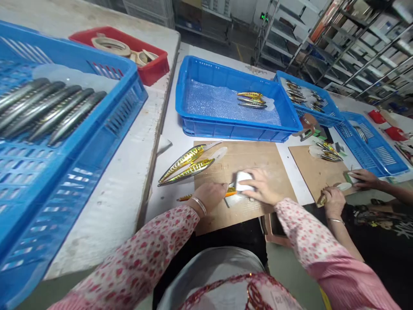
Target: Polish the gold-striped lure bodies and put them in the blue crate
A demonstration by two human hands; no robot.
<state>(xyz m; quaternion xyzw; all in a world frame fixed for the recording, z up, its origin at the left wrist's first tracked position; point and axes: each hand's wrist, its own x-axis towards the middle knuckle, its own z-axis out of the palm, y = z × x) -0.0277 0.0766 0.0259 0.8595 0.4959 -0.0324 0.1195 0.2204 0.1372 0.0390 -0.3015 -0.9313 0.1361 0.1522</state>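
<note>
My left hand [210, 194] is closed around a gold and orange fishing lure [185, 197] that lies across a brown cardboard mat [254, 159]. My right hand [263, 186] presses a small white pad [243, 181] against the lure's other end. Two finished gold striped lures [187, 165] with clear lips lie just left of my hands, at the mat's edge. Both sleeves are pink with a floral print.
A blue crate [226, 127] with bubble wrap and three gold lures [251, 100] stands beyond the mat. A large blue crate [64, 172] of grey lure blanks [48, 112] sits at the left, with a red tray [151, 71] of tape rolls behind it. A co-worker's hands [334, 200] work at a second mat on the right.
</note>
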